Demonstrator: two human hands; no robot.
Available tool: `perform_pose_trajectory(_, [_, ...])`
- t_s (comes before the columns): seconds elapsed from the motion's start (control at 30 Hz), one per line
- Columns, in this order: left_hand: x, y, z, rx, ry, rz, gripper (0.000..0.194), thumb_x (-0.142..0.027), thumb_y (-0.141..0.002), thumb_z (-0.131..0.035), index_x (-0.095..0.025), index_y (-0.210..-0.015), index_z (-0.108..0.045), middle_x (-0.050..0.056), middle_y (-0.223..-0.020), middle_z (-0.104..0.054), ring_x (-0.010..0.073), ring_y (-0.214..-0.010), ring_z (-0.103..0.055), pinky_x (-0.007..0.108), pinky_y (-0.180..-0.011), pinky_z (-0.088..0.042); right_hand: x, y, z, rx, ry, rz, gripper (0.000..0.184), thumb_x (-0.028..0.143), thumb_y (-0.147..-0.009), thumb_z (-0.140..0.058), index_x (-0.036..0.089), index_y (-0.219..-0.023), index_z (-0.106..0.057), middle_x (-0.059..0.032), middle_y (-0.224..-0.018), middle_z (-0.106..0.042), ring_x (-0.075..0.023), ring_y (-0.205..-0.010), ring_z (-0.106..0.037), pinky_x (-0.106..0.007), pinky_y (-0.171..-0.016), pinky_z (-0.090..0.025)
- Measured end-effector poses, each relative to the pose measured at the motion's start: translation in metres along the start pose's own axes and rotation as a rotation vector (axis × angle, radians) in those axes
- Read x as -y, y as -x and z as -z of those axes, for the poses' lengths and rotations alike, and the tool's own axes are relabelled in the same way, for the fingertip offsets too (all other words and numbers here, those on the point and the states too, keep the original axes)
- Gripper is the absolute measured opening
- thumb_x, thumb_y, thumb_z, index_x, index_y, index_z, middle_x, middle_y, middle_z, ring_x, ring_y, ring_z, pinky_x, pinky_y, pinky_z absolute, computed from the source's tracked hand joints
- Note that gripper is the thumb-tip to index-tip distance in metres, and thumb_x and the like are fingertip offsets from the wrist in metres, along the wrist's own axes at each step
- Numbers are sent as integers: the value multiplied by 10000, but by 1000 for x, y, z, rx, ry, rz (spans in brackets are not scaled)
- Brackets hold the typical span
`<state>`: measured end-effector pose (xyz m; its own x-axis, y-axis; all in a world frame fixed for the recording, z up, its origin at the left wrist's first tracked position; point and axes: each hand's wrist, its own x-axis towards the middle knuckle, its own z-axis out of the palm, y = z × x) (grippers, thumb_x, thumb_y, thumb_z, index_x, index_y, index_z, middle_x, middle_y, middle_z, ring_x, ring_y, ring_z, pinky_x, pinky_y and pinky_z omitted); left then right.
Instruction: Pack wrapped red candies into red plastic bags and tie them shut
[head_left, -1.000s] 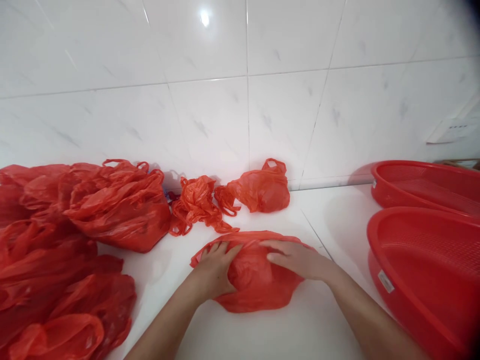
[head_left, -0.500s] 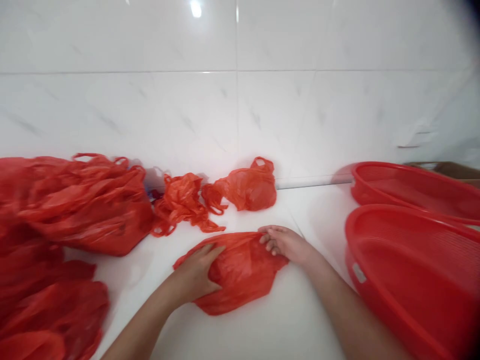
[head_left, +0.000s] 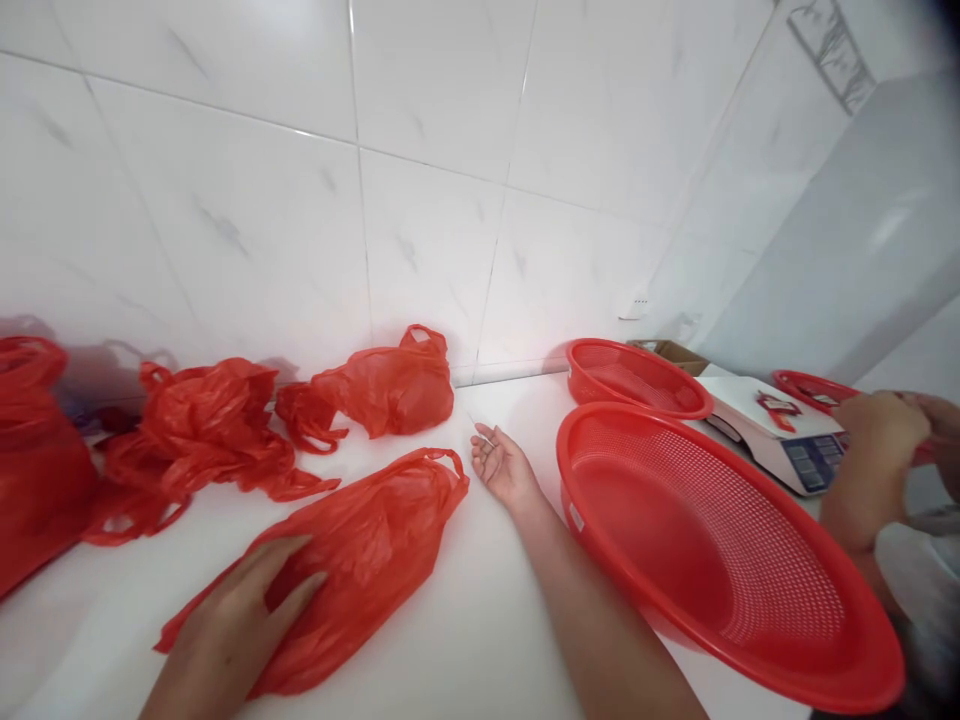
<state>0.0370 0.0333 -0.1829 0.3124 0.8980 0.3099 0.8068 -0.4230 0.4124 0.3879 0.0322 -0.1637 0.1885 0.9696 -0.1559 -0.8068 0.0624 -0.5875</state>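
Note:
A flattened red plastic bag (head_left: pixel 382 545) lies on the white table (head_left: pixel 480 610), one looped handle pointing to the right. On its left part rests my left hand (head_left: pixel 236 615), thumb and fingers apart. My right hand (head_left: pixel 504 468) is just beyond the handle, apart from the bag, palm up. Its fingers are loosely curled and separated, and I see nothing held in them.
Crumpled red bags (head_left: pixel 214 420) and a filled-looking red bag (head_left: pixel 401 385) sit along the tiled wall. At right stand a large red basket (head_left: pixel 652 520), a smaller basket (head_left: pixel 600 352) and a scale (head_left: pixel 757 430). Another person's arm (head_left: pixel 870 470) shows beyond.
My right hand has left the bag and moved right. The bag's handle is now spread out under no hand. The view has turned right, bringing the scale and another person into sight.

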Motion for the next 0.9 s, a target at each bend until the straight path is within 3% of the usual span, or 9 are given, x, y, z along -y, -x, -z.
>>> perform_pose_trajectory(0.2, [3, 2, 1, -83, 74, 6, 400, -510, -817, -463, -249, -1104, -560, 32, -1160, -640, 261, -1077, -601, 400, -957, -472, 15, 9, 19, -49, -69, 118, 220, 335, -902, -483, 167, -971, -607, -40, -812, -660, -104, -691, -624, -204, -612, -514])
perform_pose_trajectory(0.4, [-6, 7, 12, -308, 72, -226, 368, -490, -854, -407, -221, -990, -619, 49, -1033, -674, 248, -991, -618, 403, -940, -465, 18, 26, 30, -96, -43, 209, 212, 360, -874, -515, 181, -934, -611, -32, -818, -650, -106, -733, -624, -211, -637, -515])
perform_pose_trajectory(0.47, [-15, 10, 18, -325, 70, -315, 315, -424, -872, -422, -209, -944, -642, 43, -977, -686, 227, -969, -621, 378, -954, -452, 18, 34, 31, -97, -16, 213, 203, 359, -849, -553, 186, -938, -613, -27, -822, -647, -109, -746, -623, -218, -643, -517])
perform_pose_trajectory(0.57, [-27, 17, 27, -239, 60, -380, 256, -334, -886, -443, -208, -927, -661, 29, -946, -693, 205, -945, -619, 374, -969, -431, 20, 48, 33, -108, 20, 213, 189, 353, -826, -584, 198, -932, -610, -13, -822, -644, -103, -760, -623, -214, -656, -516])
perform_pose_trajectory(0.7, [-38, 27, 34, -20, 101, -482, 288, -330, -898, -412, -235, -992, -666, 23, -1016, -685, 209, -992, -599, 368, -975, -423, 20, 62, 32, -173, 85, 224, 139, 326, -817, -607, 211, -895, -599, 4, -796, -638, -91, -757, -620, -195, -650, -515])
perform_pose_trajectory(0.8, [-45, 32, 31, 103, 137, -581, 302, -332, -885, -427, -258, -1076, -649, 26, -1083, -669, 231, -1052, -572, 377, -994, -409, 14, 62, 27, -277, 166, 227, 61, 249, -836, -599, 190, -837, -580, -10, -770, -621, -103, -728, -616, -207, -622, -519])
perform_pose_trajectory(0.9, [-49, 32, 17, 183, 155, -646, 365, -336, -810, -537, -319, -1169, -606, 15, -1209, -617, 265, -1131, -528, 420, -1024, -386, 9, 47, 20, -396, 269, 235, 106, 244, -879, -566, 151, -827, -564, -8, -750, -589, -107, -665, -591, -222, -572, -508])
